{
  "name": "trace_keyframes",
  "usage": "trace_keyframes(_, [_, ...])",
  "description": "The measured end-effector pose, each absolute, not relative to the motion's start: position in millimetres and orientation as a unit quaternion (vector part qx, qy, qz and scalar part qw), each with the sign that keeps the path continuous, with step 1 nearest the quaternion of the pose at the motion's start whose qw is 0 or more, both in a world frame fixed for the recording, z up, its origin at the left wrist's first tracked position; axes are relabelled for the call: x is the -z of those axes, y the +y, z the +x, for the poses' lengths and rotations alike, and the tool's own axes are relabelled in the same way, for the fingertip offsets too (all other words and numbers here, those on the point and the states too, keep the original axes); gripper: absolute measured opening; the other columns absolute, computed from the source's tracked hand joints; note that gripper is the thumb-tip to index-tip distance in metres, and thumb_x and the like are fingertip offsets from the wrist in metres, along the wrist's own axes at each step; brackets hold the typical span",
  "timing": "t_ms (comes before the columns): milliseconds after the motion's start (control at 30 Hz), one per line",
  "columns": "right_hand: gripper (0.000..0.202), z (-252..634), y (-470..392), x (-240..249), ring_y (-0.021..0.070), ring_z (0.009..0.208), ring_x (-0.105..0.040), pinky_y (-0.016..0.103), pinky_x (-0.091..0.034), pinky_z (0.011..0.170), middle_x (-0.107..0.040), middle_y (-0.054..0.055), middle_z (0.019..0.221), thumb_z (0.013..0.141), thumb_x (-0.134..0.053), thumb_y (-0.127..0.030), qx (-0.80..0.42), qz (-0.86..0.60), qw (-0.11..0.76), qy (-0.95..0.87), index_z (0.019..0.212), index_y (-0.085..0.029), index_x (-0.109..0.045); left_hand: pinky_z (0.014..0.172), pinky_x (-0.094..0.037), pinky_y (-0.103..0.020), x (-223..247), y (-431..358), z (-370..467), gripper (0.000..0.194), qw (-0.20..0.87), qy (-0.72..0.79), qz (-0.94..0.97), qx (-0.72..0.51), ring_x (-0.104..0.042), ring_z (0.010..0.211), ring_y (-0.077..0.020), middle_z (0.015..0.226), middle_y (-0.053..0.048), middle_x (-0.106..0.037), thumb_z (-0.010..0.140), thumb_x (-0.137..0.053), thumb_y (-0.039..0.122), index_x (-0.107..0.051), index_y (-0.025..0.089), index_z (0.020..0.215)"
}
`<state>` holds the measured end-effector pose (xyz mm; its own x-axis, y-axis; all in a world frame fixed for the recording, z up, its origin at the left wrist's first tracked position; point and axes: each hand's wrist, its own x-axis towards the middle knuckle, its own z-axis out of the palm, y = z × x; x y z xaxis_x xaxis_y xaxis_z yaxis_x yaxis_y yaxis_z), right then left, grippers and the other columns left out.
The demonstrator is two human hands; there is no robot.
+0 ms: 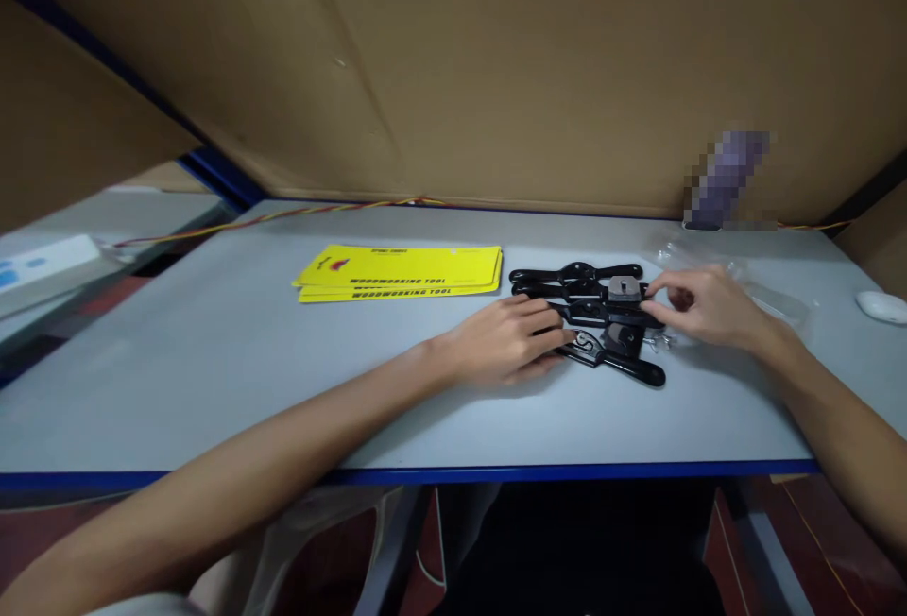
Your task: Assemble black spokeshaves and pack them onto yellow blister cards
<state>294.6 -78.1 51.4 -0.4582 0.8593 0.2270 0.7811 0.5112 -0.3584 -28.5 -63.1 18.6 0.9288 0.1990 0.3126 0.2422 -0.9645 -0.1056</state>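
Several black spokeshaves (581,271) lie roughly side by side on the table in front of me, overlapping in places. My left hand (517,340) rests over their left ends. Its fingers curl over the handle of the nearest spokeshave (634,367) and hide that end. At the right ends, my right hand (701,304) has thumb and index finger closed about a spokeshave handle tip. A grey metal plate (624,289) lies on the farther spokeshaves, and a darker plate (622,340) sits between the nearer ones. Small silvery screws (660,342) lie below my right fingertips.
Yellow printed cards (401,268) are stacked left of the spokeshaves. Clear plastic bags (779,302) lie behind my right hand. A white mouse (882,306) is at the right edge. Brown board (539,77) walls the table's back, where a cable (318,210) runs.
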Motion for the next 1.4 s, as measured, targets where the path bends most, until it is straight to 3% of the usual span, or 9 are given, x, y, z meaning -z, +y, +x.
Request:
trace_keyframes(133, [0.026,282,-89,-58,0.0188,0.074,-0.06,0.033,-0.042,0.068,-0.07,0.004,0.089,0.088,-0.071,-0.046,-0.136,-0.415,0.126,-0.891,0.1,-0.024,-0.077,0.072,-0.055,-0.034,-19,-64,-29,0.036,0.025,-0.137,-0.978,0.155,-0.067,0.08,-0.0203,0.092,-0.008,-0.072,0.109,-0.041,0.036,-0.068,0.015,0.121])
trace_keyframes(333, [0.056,275,-96,-59,0.0163,0.061,-0.057,0.032,-0.042,0.062,-0.072,-0.003,0.079,0.081,-0.063,-0.018,-0.205,-0.404,0.051,-0.89,0.135,-0.03,-0.069,0.064,-0.052,-0.03,-15,-66,-29,0.038,-0.066,-0.139,-0.977,0.144,-0.067,0.073,-0.0175,0.09,-0.006,-0.071,0.109,-0.038,0.038,-0.066,0.017,0.125])
trace_keyframes(500, [0.052,275,-94,-65,0.021,0.092,-0.069,0.034,-0.048,0.079,-0.077,0.001,0.114,0.082,-0.058,-0.011,-0.221,-0.372,0.045,-0.9,0.127,-0.033,-0.072,0.065,-0.051,-0.03,-13,-64,-22,0.036,-0.094,-0.155,-0.97,0.161,-0.068,0.075,-0.0172,0.09,-0.005,-0.073,0.107,-0.043,0.038,-0.07,0.018,0.119])
trace_keyframes(633, [0.028,268,-77,-74,0.0197,0.077,-0.065,0.031,-0.043,0.065,-0.074,0.0,0.094,0.08,-0.069,-0.02,-0.226,-0.393,-0.034,-0.891,0.107,-0.03,-0.069,0.064,-0.049,-0.03,-11,-64,-13,0.035,-0.114,-0.189,-0.957,0.188,-0.066,0.075,-0.0181,0.088,-0.006,-0.072,0.106,-0.045,0.036,-0.074,0.016,0.107])
trace_keyframes(767, [0.032,255,-57,-76,0.0159,0.059,-0.05,0.03,-0.033,0.053,-0.06,-0.003,0.071,0.065,-0.084,-0.024,-0.218,-0.413,-0.066,-0.882,0.085,-0.026,-0.06,0.064,-0.046,-0.029,-8,-67,-9,0.034,-0.144,-0.258,-0.925,0.238,-0.062,0.07,-0.0158,0.083,-0.006,-0.069,0.104,-0.045,0.031,-0.074,0.015,0.094])
trace_keyframes(867, [0.025,249,-49,-78,0.0159,0.061,-0.048,0.03,-0.033,0.056,-0.055,-0.003,0.067,0.069,-0.083,-0.028,-0.225,-0.393,-0.077,-0.888,0.078,-0.025,-0.059,0.066,-0.043,-0.031,-8,-70,-8,0.031,-0.15,-0.299,-0.905,0.263,-0.054,0.06,-0.0137,0.068,-0.001,-0.063,0.1,-0.049,0.031,-0.074,0.017,0.089])
trace_keyframes(967, [0.016,247,-51,-83,0.0155,0.064,-0.05,0.031,-0.036,0.06,-0.056,-0.002,0.07,0.08,-0.078,-0.035,-0.245,-0.372,-0.037,-0.895,0.078,-0.024,-0.066,0.073,-0.043,-0.035,-11,-72,-8,0.029,-0.159,-0.322,-0.885,0.296,-0.046,0.049,-0.0106,0.053,0.005,-0.055,0.096,-0.051,0.033,-0.072,0.019,0.082])
trace_keyframes(1167, [0.025,241,-72,-82,0.0169,0.067,-0.062,0.031,-0.045,0.061,-0.068,0.001,0.076,0.085,-0.072,-0.046,-0.368,-0.426,0.197,-0.803,0.088,-0.022,-0.067,0.071,-0.048,-0.035,-19,-70,-16,0.027,-0.171,-0.313,-0.858,0.369,-0.039,0.039,-0.0089,0.044,0.011,-0.048,0.094,-0.052,0.035,-0.068,0.019,0.08])
trace_keyframes(1400, [0.026,237,-92,-65,0.0145,0.065,-0.061,0.031,-0.049,0.06,-0.069,0.002,0.087,0.083,-0.074,-0.039,-0.419,-0.425,0.242,-0.765,0.102,-0.021,-0.069,0.05,-0.036,-0.029,-22,-63,-30,0.034,-0.039,-0.209,-0.914,0.345,-0.042,0.046,-0.0126,0.049,0.004,-0.05,0.095,-0.044,0.022,-0.054,0.022,0.063])
